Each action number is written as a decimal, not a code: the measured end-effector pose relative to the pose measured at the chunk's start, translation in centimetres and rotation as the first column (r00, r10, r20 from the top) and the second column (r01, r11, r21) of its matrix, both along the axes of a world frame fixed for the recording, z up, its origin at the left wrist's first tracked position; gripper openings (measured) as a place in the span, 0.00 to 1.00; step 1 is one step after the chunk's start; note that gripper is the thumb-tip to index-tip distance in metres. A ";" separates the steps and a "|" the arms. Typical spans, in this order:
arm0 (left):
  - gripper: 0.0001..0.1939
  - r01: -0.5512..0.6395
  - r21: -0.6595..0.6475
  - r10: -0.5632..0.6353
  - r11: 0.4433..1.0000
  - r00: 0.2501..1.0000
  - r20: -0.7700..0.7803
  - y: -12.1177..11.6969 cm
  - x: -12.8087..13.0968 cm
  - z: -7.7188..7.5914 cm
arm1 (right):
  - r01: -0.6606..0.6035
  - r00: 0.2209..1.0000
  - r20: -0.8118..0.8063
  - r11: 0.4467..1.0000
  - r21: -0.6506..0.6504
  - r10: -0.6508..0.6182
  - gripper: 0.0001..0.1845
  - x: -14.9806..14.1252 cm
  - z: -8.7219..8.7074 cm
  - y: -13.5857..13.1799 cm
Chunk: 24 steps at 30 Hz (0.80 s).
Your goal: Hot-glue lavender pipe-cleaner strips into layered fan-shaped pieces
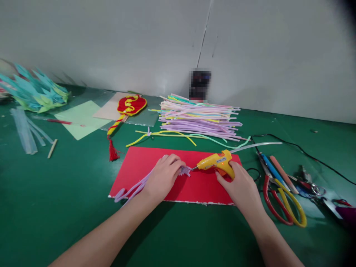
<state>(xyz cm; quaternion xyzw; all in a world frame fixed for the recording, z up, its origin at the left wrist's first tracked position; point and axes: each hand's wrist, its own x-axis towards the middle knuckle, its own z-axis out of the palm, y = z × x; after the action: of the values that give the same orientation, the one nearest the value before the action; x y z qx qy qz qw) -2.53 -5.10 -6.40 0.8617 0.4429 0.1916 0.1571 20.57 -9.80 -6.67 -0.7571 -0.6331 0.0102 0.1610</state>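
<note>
My left hand [166,174] is closed around several light purple pipe cleaners [136,188], pressing them over a red board [194,189]. Their cut ends stick out past my fingers to the right, and their looped ends trail off to the left. In my right hand [239,181] is a yellow hot glue gun [217,161], gripped by its handle. Its metal nozzle points left and meets or nearly meets the pipe cleaner ends. A clear glue stick pokes out of the gun's back.
Behind the board lies a large pile of pastel pipe cleaners [197,120]. Scissors [283,202] with red and yellow handles lie at right, near a black cord [306,151]. A red fan-shaped ornament [132,105] with a tassel and blue-green paper leaves [41,91] sit at left.
</note>
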 end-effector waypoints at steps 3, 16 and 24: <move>0.10 0.009 0.006 -0.009 1.000 1.000 -0.001 0.0 0.0 0.0 | -0.015 1.000 0.007 1.000 0.010 0.015 0.23 -0.1 0.0 -0.1; 0.09 0.043 -0.043 -0.043 0.998 0.999 0.014 0.3 0.0 0.0 | -0.059 0.998 0.033 0.993 0.102 0.056 0.20 -0.2 -0.6 -0.1; 0.09 0.053 -0.050 -0.051 0.997 0.998 0.043 0.3 0.0 0.2 | -0.093 0.995 0.048 0.986 0.136 0.087 0.20 -0.5 -1.1 0.1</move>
<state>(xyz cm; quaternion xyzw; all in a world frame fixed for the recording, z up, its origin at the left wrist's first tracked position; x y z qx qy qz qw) -2.55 -4.85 -6.23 0.8645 0.4216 0.1938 0.1933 20.03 -9.69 -7.77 -0.7148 -0.6691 -0.0423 0.1988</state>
